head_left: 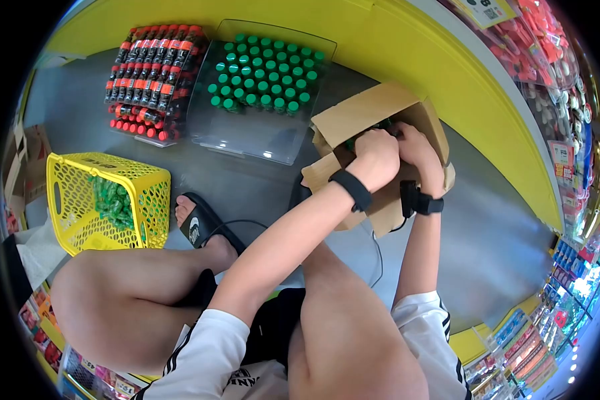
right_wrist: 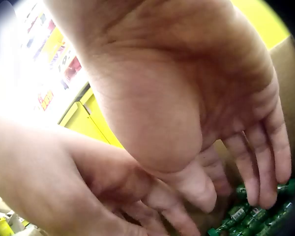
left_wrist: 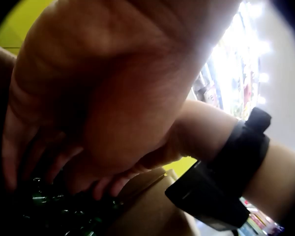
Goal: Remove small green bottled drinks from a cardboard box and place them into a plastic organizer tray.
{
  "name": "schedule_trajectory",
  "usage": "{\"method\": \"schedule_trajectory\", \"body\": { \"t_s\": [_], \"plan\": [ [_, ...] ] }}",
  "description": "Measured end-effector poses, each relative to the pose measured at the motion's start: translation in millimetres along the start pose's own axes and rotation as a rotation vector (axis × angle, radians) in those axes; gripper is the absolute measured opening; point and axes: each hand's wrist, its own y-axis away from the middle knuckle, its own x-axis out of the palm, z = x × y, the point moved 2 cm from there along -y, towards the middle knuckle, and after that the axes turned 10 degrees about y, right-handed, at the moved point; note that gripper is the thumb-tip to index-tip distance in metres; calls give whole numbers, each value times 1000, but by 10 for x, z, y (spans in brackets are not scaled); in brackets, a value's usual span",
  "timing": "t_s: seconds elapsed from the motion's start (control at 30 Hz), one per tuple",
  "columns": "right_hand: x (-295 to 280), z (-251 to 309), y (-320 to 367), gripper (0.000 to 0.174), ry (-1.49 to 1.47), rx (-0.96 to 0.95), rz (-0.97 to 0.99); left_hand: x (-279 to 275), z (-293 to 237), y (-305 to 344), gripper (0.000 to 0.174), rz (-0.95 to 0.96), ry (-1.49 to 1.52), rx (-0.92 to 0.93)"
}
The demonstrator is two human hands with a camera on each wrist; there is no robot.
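Both hands reach down into an open cardboard box (head_left: 355,115) on the grey floor. My left hand (head_left: 378,157) is on the box's near left side, its fingers (left_wrist: 37,152) pointing down to dark green bottles (left_wrist: 42,199). Close beside it, my right hand (head_left: 417,145) hangs with fairly straight, slightly spread fingers (right_wrist: 259,172). Its fingertips overlap small green bottles (right_wrist: 255,216) lying in the box. In the left wrist view, shadow covers much of the bottles and the left fingertips. No bottle shows lifted in either hand.
Left of the box stands a clear tray (head_left: 247,133) with rows of green-capped bottles. Beyond it are stacked red-capped cola bottles (head_left: 140,80). A yellow basket (head_left: 157,180) holds green items. Yellow shelf bases (head_left: 393,40) border the floor, and a cable (head_left: 379,257) trails nearby.
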Motion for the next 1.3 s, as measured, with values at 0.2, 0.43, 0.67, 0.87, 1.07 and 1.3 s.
{"method": "schedule_trajectory", "body": {
  "t_s": [0.2,0.43,0.67,0.87,1.07,1.3],
  "plan": [
    [100,-22,-276,56,22,-63,254,158,263,-204,23,107,-360,225],
    [86,102,-366,58,101,-105,356,134,277,-341,20,162,-120,34],
    [266,66,-534,28,65,32,331,170,309,-458,31,241,-78,-92],
    [420,10,-684,23,70,65,332,210,365,-490,33,212,-29,-72],
    [472,-30,-657,33,67,27,231,259,415,-510,29,170,17,-55],
    [487,25,-604,35,183,-54,37,248,430,-513,20,195,-37,-22]
  ]
}}
